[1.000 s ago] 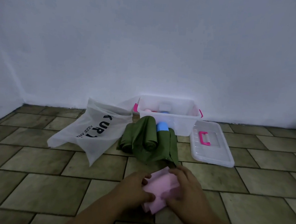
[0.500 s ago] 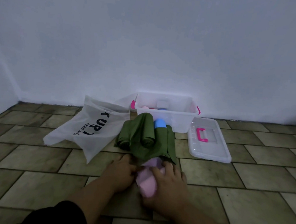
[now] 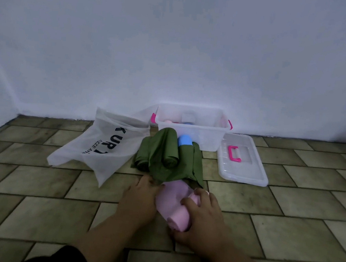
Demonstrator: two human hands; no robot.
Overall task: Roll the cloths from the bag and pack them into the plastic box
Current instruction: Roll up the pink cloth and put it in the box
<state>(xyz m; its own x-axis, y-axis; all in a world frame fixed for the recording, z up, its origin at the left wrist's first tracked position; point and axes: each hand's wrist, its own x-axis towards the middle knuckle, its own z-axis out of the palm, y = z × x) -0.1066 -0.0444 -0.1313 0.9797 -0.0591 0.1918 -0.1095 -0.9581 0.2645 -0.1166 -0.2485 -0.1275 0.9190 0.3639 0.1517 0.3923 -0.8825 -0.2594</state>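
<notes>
Both hands (image 3: 140, 200) (image 3: 202, 221) palm-down on pink cloth (image 3: 173, 204)

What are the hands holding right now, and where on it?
The pink cloth, partly rolled on the floor. The right hand curls over the roll's right side; the left hand rests flat against its left edge.

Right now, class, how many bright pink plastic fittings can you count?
3: a pink clip on the left end of the clear plastic box, another on its right end, and a pink handle on the clear lid. Others may be hidden.
</notes>
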